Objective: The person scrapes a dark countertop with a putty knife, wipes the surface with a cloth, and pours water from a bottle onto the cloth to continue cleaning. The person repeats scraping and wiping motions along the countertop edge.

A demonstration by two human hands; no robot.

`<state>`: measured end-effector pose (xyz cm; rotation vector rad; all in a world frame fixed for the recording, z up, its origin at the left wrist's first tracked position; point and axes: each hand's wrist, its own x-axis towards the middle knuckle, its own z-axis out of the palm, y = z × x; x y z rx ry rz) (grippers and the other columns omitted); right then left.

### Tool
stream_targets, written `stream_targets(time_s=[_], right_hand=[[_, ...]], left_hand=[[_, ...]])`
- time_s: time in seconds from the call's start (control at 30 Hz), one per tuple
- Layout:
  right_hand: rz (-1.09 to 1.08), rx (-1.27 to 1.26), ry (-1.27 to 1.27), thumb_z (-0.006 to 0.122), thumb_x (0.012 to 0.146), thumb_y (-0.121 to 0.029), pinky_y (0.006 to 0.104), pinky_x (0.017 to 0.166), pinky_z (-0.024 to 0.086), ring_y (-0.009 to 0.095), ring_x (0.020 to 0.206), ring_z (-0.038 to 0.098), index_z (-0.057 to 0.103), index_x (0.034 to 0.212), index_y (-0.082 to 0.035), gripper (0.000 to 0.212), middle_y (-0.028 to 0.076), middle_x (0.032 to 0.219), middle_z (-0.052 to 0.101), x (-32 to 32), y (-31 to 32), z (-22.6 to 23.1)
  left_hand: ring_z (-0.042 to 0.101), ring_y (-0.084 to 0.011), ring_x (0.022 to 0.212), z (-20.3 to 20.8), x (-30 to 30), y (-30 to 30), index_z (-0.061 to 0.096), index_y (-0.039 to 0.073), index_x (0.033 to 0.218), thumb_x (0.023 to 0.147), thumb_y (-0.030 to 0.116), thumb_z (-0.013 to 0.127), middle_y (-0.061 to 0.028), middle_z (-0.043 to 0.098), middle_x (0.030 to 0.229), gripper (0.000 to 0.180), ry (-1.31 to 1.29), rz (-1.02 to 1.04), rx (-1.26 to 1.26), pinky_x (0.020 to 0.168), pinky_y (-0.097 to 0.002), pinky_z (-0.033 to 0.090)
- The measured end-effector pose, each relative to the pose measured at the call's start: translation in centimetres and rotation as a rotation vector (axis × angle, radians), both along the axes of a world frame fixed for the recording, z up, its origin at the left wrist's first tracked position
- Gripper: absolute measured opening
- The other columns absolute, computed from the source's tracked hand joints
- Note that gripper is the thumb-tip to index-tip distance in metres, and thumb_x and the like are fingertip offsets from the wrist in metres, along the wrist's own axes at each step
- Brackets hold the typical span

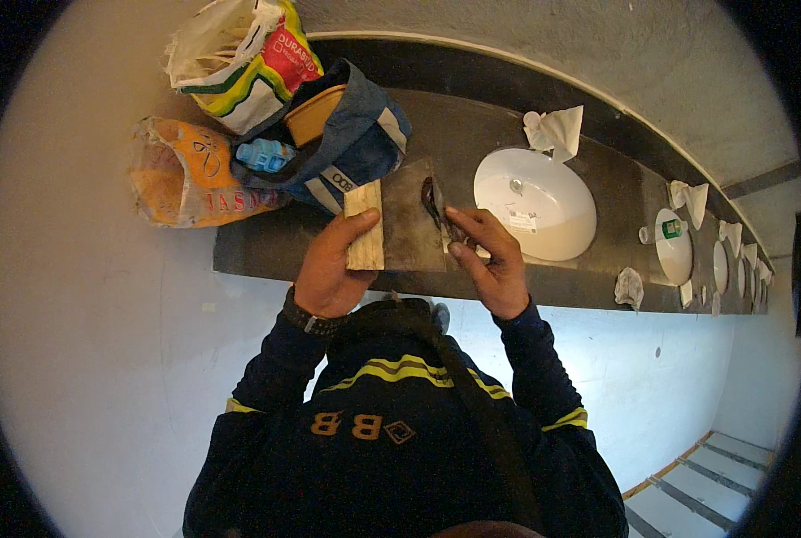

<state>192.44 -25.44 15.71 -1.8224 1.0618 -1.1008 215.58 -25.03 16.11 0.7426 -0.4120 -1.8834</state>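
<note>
Orange sack point(208, 193) at left end of dark counter point(459, 117), beside blue tote bag point(374, 121). Left hand point(333, 269) grasping 1 pale wooden block point(365, 242) over counter's front edge, thumb on face. Grey flat plate point(409, 233) just right; join unclear. Right hand point(495, 264) pinching 1 thin dark piece point(431, 199). Nearest white basin point(544, 193) beyond.

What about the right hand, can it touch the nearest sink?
Probably yes: the nearest sink is close beside the right hand, and nothing seems to stand between them. Its fingers look busy with a dark thing, so it may need to let go first.
</note>
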Motion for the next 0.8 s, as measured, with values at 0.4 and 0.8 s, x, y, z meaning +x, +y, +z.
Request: stream_targets(time_s=[0.4,0.8], right_hand=[[-0.183,0.383,-0.455,0.047,0.103,-0.020,0.0230,0.060,0.043,0.008,0.068,0.056,0.058,0.115,-0.002,0.024,0.006,0.089,0.066,-1.2,1.4,1.1],[-0.164,0.453,-0.358,0.055,0.101,-0.023,0.0214,0.054,0.043,0.007,0.062,0.055,0.062,0.107,0.002,0.026,0.005,0.081,0.065,0.9,0.9,3.1]], left_hand=[[0.061,-0.0107,0.083,2.3,-0.3,0.6,0.061,0.000,0.109,0.099,0.022,0.058,-0.0052,0.065,0.092,0.024,-0.708,0.361,-0.530,0.072,-0.0275,0.050],[0.064,-0.0183,0.069,1.9,-0.9,0.7,0.063,-0.005,0.105,0.097,0.015,0.058,-0.0129,0.066,0.080,0.022,-1.065,0.331,-0.875,0.062,-0.0311,0.050]])
